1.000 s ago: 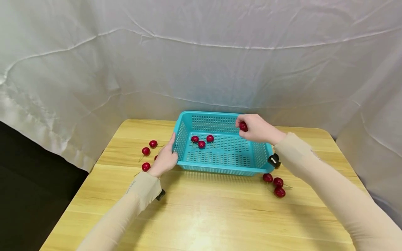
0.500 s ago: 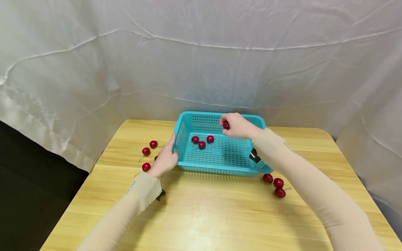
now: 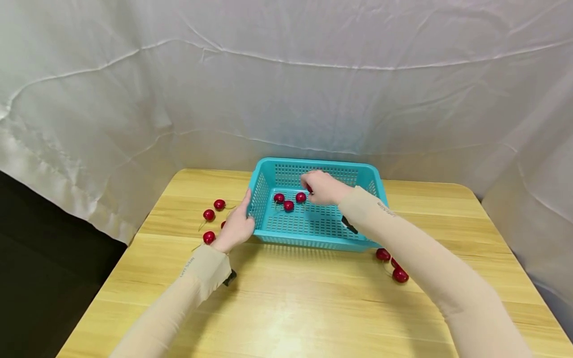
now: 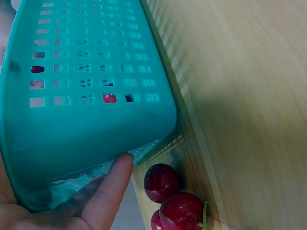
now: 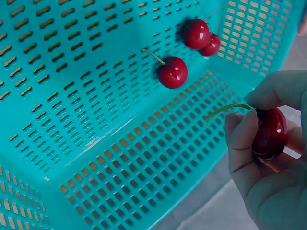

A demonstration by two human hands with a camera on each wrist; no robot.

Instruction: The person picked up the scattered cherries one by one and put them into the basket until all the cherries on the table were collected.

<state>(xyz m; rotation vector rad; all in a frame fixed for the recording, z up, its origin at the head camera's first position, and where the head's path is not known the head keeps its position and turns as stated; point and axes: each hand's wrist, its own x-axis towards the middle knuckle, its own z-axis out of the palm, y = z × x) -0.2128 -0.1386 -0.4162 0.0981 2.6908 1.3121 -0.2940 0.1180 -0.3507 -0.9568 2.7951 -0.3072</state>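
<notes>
A turquoise plastic basket (image 3: 313, 240) with slotted walls stands on the wooden table. My left hand (image 3: 236, 229) holds it by the left end, thumb near the front corner; in the left wrist view one finger (image 4: 109, 196) lies straight against the outside. Over the basket's middle, my right hand (image 3: 326, 188) pinches a red cherry (image 5: 271, 134) whose green stem sticks out past the fingertips. From the head, most of that cherry is hidden by the hand. Three other cherries (image 3: 288, 206) lie on the basket floor, just left of the right hand.
Several cherries (image 3: 209, 215) lie on the table left of the basket, one partly behind the left hand. More cherries (image 3: 400, 275) sit by the front right corner, partly covered by the right sleeve. A pale cloth (image 3: 286, 99) hangs behind the table (image 3: 286, 298).
My right hand has moved left and slightly down, carrying the cherry from the basket's right side to near its middle. The left hand and basket stay put.
</notes>
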